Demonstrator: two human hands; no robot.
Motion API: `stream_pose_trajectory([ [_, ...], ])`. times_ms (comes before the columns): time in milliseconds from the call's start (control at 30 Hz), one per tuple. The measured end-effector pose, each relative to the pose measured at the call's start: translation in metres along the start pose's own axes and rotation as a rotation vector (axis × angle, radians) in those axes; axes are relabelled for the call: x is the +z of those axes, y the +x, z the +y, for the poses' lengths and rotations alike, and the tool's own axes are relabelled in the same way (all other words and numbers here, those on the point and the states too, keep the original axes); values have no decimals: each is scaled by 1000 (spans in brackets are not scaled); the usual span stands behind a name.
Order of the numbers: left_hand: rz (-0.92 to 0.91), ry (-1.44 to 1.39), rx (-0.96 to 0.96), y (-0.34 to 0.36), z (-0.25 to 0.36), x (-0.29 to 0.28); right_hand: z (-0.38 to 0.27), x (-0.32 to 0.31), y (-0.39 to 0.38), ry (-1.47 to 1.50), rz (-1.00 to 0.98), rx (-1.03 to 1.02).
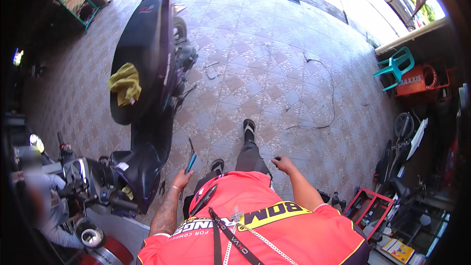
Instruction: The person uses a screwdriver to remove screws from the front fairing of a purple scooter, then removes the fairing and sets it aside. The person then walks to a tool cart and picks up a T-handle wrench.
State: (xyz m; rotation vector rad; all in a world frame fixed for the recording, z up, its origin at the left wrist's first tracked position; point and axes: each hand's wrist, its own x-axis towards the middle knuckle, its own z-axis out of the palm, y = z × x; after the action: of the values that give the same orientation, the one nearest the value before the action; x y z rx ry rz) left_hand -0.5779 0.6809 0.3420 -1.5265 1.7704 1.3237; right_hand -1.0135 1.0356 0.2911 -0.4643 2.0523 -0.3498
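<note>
My left hand (182, 178) is closed on a blue-handled tool (191, 162) with a thin dark part pointing forward, beside my left thigh. My right hand (282, 163) hangs by my right leg with curled fingers; whether the dark spot at its fingertips is something held is unclear. Left of my hands stands a dark purple scooter (147, 68) with a yellow cloth (125, 83) draped on its seat.
A person (41, 196) is beside another motorbike (76, 176) at lower left. A cable (332, 103) and a small metal piece (212, 71) lie on the tiled floor (245, 59). Right are a teal chair (395, 68), red equipment (419, 81), motorbike parts (407, 142) and a red rack (365, 206).
</note>
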Motion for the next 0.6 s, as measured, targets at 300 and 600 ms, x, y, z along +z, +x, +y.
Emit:
stream_pose_trajectory([
  [300,47,-345,-147,23,147,1,-140,-263,199,-378,97,56],
  [600,55,-311,-53,82,251,-40,-244,-304,276,-237,167,-184],
])
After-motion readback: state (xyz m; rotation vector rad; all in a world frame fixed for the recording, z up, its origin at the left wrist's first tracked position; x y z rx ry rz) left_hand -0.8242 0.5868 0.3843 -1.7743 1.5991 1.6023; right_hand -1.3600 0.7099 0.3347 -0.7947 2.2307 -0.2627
